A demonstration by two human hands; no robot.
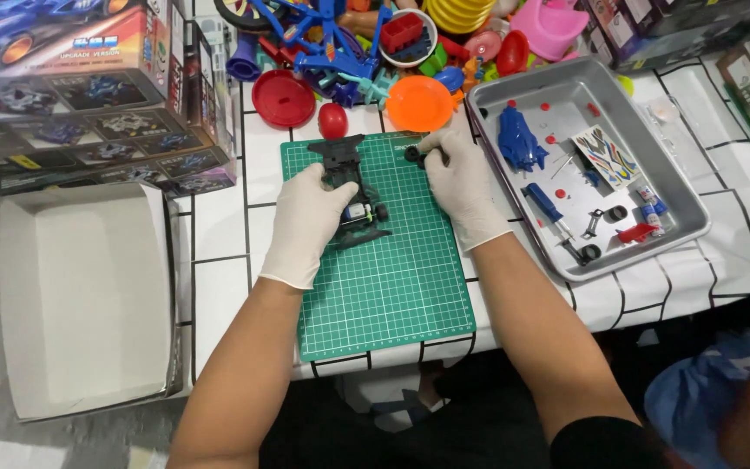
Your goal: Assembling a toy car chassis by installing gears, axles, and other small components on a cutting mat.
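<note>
The black toy car chassis (353, 195) lies on the upper part of the green cutting mat (384, 287), lengthwise toward the person, with one small black wheel showing on its right side. The left hand (305, 221), in a white glove, lies over the chassis's left flank, its grip closed around the frame. The right hand (460, 182), gloved the same, sits at the mat's upper right corner and pinches a small black wheel (413, 155) between its fingertips, apart from the chassis. The mat rests on a surface (219, 226) covered in white cloth with black grid lines. Just right of the mat stands a metal tray (683, 208) holding a blue car body shell (518, 139), a sticker sheet (605, 156), a blue-handled screwdriver (547, 207) and loose small parts. Beyond the mat lie a red disc (283, 98), an orange disc (418, 103) and a heap of coloured plastic toys (375, 43). To the left sit a printed model-car box (71, 87) and an open white box lid (80, 295)
</note>
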